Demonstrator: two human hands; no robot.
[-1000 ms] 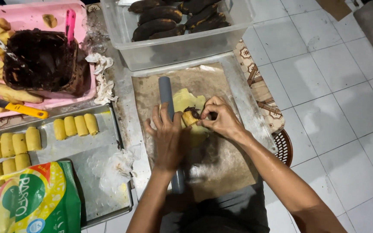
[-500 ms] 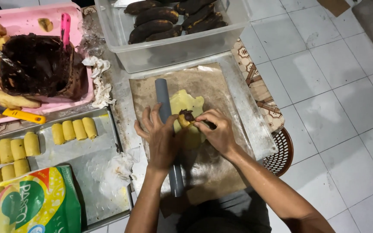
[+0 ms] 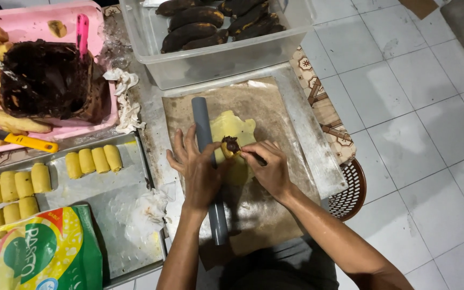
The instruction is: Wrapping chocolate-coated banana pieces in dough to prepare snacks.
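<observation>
Single head-worn view, steep downward look, close over the work board (image 3: 275, 102), tiled floor (image 3: 420, 102) at right
</observation>
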